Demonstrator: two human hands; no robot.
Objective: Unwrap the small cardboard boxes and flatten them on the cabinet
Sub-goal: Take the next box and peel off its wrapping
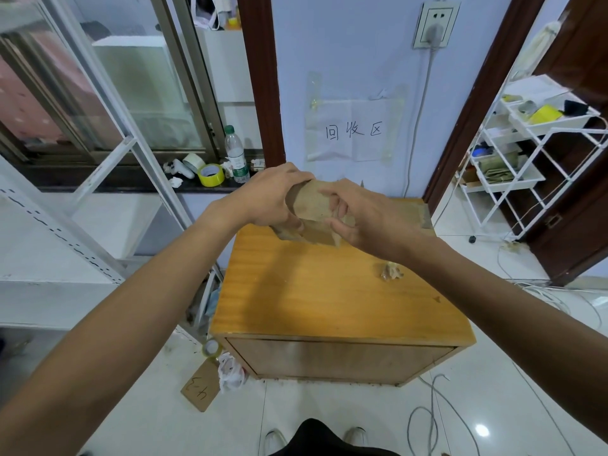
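I hold a small brown cardboard box (312, 205) in the air above the far edge of the wooden cabinet (316, 297). My left hand (269, 195) grips the box's left end, fingers curled around it. My right hand (362, 215) holds the right end, fingers and thumb pinching into the cardboard. The box looks partly crushed and bent between the two hands. A crumpled ball of peeled tape (391, 270) lies on the cabinet top at the right.
A white wire rack (513, 153) stands at the right by the door frame. On the left windowsill are a yellow tape roll (210, 175) and a water bottle (236, 156). Cables (427, 419), a tape roll (211, 347) and a cardboard scrap (200, 388) lie on the floor.
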